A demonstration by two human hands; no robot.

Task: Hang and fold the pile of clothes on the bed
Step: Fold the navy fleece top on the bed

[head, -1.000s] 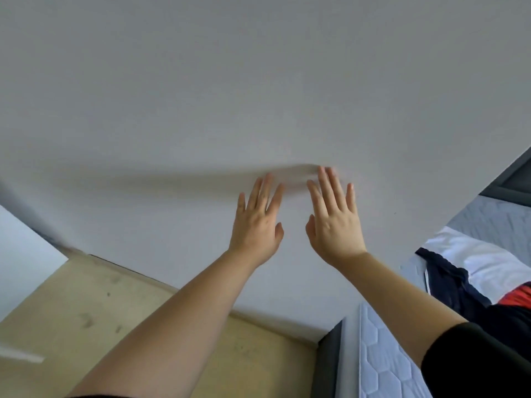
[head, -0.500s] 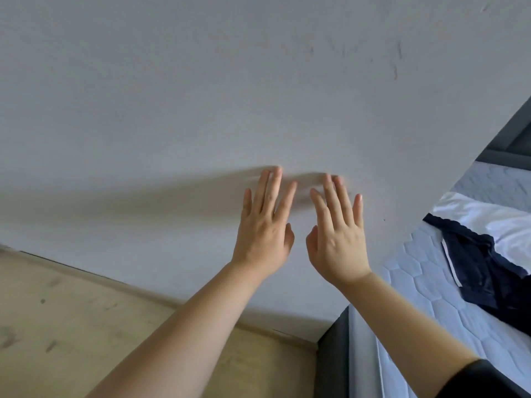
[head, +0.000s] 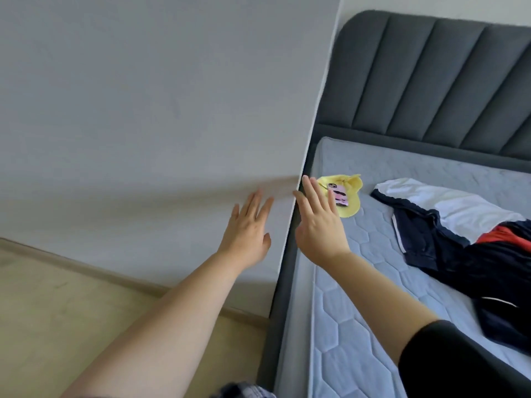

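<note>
A pile of clothes (head: 459, 242) lies on the right of the bed: dark navy garments, a white piece and a red one mixed together. My left hand (head: 247, 231) is raised in front of the grey wall, fingers straight and spread, holding nothing. My right hand (head: 319, 225) is raised beside it over the bed's left edge, fingers straight as well, empty. Both hands are well left of the pile and apart from it.
The bed has a light blue quilted mattress (head: 359, 326) and a dark grey padded headboard (head: 431, 81). A yellow cloth item (head: 352, 208) with a pink phone (head: 339, 195) on it lies near the headboard. A grey wall (head: 143, 110) and beige floor (head: 57, 311) lie left.
The view has swung right from the wall toward the bed, bringing the headboard, yellow item and more of the clothes into sight. Both hands stay raised with straight fingers.
</note>
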